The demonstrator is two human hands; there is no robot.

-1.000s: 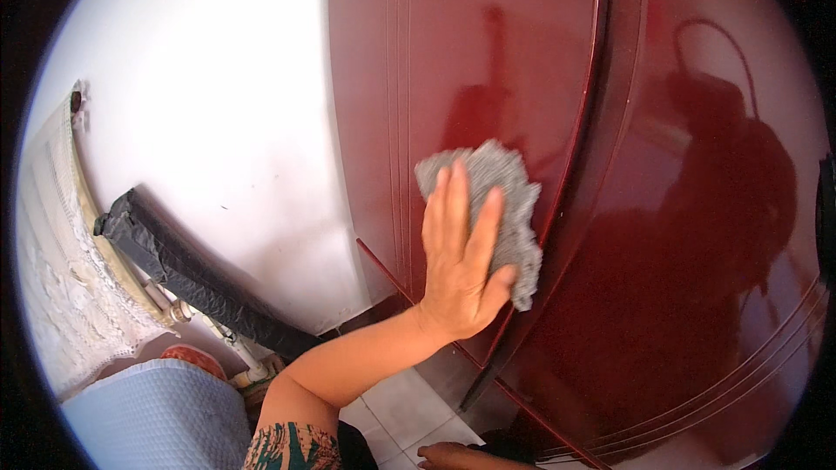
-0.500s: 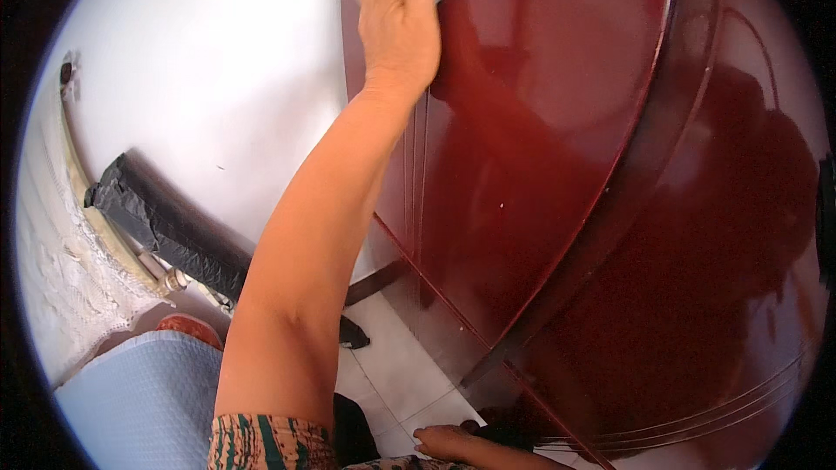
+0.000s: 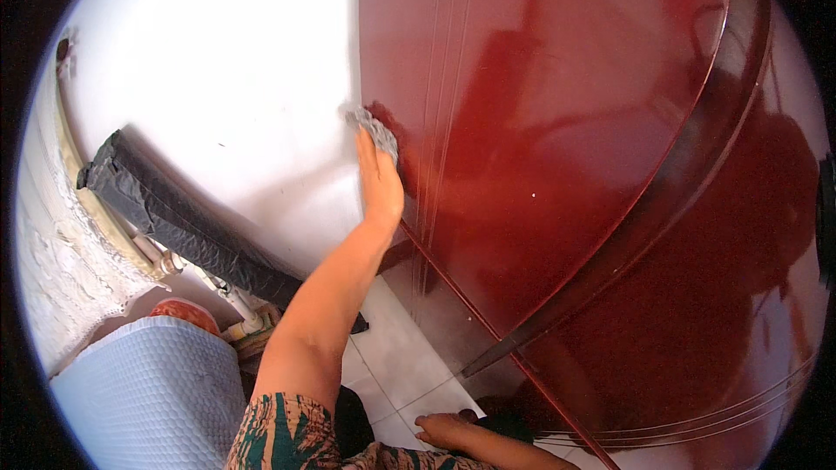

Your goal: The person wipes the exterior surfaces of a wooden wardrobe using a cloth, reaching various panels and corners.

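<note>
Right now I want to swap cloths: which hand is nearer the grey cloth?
Left. The left hand touches the grey cloth, fingers laid against it; the right hand is well apart from it, near the picture's lower edge.

A home: lace curtain (image 3: 78, 270), blue quilted cover (image 3: 157, 392), glossy red cabinet (image 3: 566, 235), tiled floor (image 3: 396, 357).

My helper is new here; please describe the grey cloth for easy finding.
On the glossy red cabinet panel, follow the left edge down to the left hand. The cloth at its fingers is crumpled grey, unlike the smooth white wall alongside.
</note>
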